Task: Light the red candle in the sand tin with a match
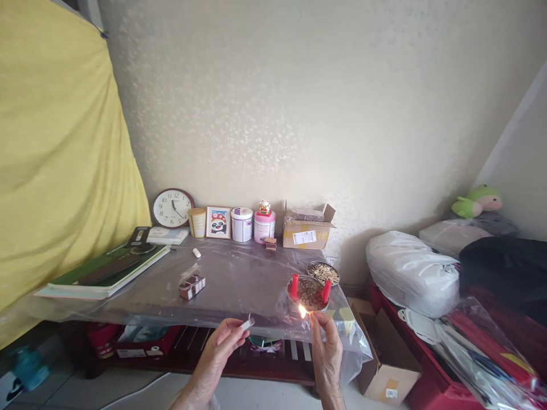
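Note:
In my right hand [327,345] a match burns, its flame [302,311] pointing left from my pinched fingertips. My left hand [222,347] grips a small matchbox [248,323] in front of the table edge. Just beyond the flame sits a round tin [311,291] filled with brownish grains, and two red candles [294,286] stand in it, one at each side. Behind it lies a round tin of matchsticks [323,272]. A wrapped stack of matchboxes [192,285] rests on the table to the left.
Plastic sheeting covers the table [248,273]. At the back stand a clock [172,208], a picture frame [218,222], canisters [241,224] and a cardboard box [306,232]. A large book [106,273] lies left. White bags [412,270] and an open carton [391,370] are on the right.

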Available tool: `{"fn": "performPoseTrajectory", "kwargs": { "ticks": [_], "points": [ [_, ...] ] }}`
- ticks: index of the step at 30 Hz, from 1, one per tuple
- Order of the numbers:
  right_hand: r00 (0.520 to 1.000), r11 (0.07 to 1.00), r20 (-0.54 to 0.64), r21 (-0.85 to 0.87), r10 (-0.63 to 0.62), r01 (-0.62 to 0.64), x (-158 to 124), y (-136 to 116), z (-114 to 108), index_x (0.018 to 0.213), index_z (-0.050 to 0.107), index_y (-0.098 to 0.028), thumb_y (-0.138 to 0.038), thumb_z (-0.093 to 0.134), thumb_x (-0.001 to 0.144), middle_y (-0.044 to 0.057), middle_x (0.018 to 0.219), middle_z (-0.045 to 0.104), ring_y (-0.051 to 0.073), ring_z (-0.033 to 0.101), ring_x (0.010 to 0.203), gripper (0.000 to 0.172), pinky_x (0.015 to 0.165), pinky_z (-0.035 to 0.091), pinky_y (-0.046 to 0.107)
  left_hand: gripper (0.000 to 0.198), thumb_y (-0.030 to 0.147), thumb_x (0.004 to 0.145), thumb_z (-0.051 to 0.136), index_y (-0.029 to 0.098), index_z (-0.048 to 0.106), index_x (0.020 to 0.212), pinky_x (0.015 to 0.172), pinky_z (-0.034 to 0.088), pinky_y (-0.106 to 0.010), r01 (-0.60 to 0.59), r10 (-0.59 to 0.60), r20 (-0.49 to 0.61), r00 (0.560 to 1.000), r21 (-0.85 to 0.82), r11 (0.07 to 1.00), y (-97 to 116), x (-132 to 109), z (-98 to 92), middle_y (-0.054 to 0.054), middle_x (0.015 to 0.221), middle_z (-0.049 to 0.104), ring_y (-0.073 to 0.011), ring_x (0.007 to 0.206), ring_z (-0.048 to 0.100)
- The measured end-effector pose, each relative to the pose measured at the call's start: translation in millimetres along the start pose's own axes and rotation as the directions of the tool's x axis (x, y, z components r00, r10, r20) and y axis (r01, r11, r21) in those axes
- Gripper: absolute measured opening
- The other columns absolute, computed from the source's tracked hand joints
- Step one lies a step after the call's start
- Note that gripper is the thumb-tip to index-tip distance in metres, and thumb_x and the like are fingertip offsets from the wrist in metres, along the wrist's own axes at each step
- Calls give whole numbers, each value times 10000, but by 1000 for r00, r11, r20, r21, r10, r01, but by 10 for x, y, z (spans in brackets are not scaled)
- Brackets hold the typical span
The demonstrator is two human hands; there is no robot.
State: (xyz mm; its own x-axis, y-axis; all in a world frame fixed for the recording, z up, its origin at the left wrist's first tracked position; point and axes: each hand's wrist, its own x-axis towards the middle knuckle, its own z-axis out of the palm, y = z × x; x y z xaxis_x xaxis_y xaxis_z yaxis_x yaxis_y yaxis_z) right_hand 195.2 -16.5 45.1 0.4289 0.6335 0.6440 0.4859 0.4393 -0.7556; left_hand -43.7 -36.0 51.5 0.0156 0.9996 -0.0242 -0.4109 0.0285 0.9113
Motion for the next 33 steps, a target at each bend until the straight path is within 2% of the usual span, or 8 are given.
{"fn": "performPoseTrajectory", "kwargs": {
  "ticks": [6, 9, 14, 23, 33],
  "points": [
    [1000, 1000, 26, 11, 17, -17, -3, -12, -10, 797, 644, -188, -392, 559, 859, 38, 821, 654, 197, 599, 790, 229, 746, 475, 324, 237, 382, 720, 728, 201, 704, 870, 857, 489, -339, 43, -45, -75, 996, -39, 998, -118, 21, -382, -58, 947, 742, -225, 937, 642],
    [998, 998, 21, 30, 60, -60, 2, -35, -18, 804, 649, -188, -408, 559, 859, 33, 811, 653, 195, 593, 777, 244, 724, 470, 313, 275, 413, 684, 753, 211, 716, 866, 822, 507, -318, 97, -108, -111, 988, -101, 990, -183, 29, -479, -60, 958, 763, -210, 906, 655],
    [997, 996, 17, 43, 75, -76, 14, -61, -3, 788, 638, -195, -421, 565, 854, 19, 783, 641, 182, 582, 751, 246, 718, 466, 295, 316, 423, 603, 807, 212, 731, 826, 791, 523, -327, 150, -171, -109, 979, -174, 973, -191, 12, -479, -55, 880, 774, -211, 851, 672],
    [1000, 997, 17, 72, 26, -27, 121, -75, 67, 784, 624, -195, -410, 571, 859, 23, 788, 623, 181, 567, 760, 233, 747, 450, 311, 307, 414, 575, 829, 219, 722, 787, 768, 520, -299, 175, -200, -87, 976, -237, 956, -212, 17, -476, -29, 787, 773, -191, 815, 674],
    [999, 994, 38, 108, 25, -28, 415, -93, 199, 803, 656, -194, -444, 587, 838, 33, 822, 666, 190, 592, 791, 262, 765, 455, 308, 282, 414, 645, 787, 215, 728, 834, 766, 515, -291, 185, -198, -32, 980, -234, 954, -323, 54, -546, -41, 854, 781, -191, 837, 680]
  ]
}}
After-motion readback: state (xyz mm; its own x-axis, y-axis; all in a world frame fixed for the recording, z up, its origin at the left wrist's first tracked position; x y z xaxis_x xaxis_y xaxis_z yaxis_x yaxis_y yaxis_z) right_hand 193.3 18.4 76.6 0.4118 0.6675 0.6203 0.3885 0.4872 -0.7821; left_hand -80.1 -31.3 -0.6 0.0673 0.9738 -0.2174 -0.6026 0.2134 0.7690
